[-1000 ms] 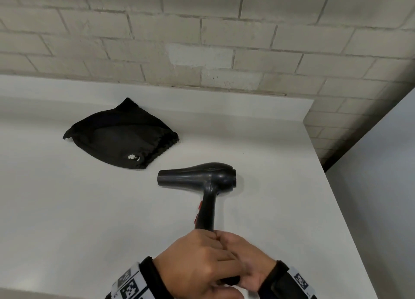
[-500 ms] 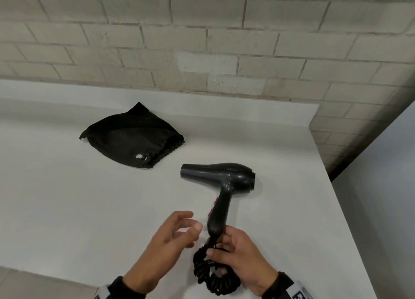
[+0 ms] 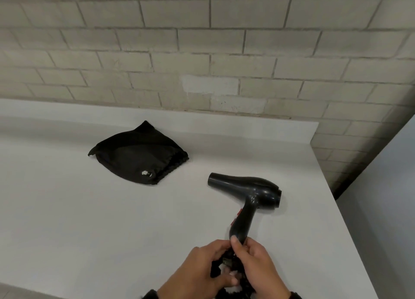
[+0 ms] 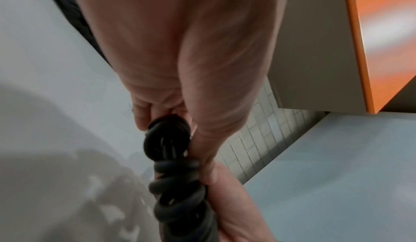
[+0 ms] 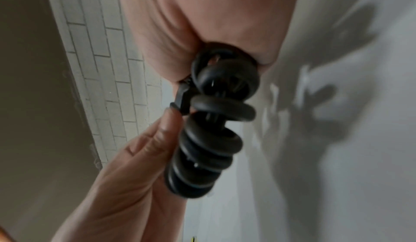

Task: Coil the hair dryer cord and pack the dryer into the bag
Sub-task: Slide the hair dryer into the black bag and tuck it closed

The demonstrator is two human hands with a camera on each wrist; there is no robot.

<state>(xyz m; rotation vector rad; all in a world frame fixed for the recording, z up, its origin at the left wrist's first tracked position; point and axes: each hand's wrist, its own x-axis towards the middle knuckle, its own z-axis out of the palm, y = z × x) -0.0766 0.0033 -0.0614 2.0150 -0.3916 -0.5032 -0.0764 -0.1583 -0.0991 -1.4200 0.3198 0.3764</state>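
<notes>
A black hair dryer (image 3: pixel 249 191) lies on the white counter (image 3: pixel 89 220), nozzle pointing left, handle pointing toward me. Its black coiled cord (image 3: pixel 226 269) is bunched at the handle's end between my two hands. My left hand (image 3: pixel 202 274) grips the cord bundle (image 4: pixel 178 171) from the left. My right hand (image 3: pixel 258 269) holds the coils (image 5: pixel 216 126) from the right, its thumb on the base of the handle. A black drawstring bag (image 3: pixel 139 155) lies flat on the counter, far left of the dryer, its gathered mouth facing right.
A pale brick wall (image 3: pixel 202 51) with a low white backsplash runs behind the counter. The counter's right edge (image 3: pixel 350 220) drops off beside a grey panel. An orange-edged cabinet (image 4: pixel 382 41) shows in the left wrist view.
My left hand, open and apart half a second ago, has closed on the cord bundle beside the right hand. The view has shifted, so dryer and bag sit further right.
</notes>
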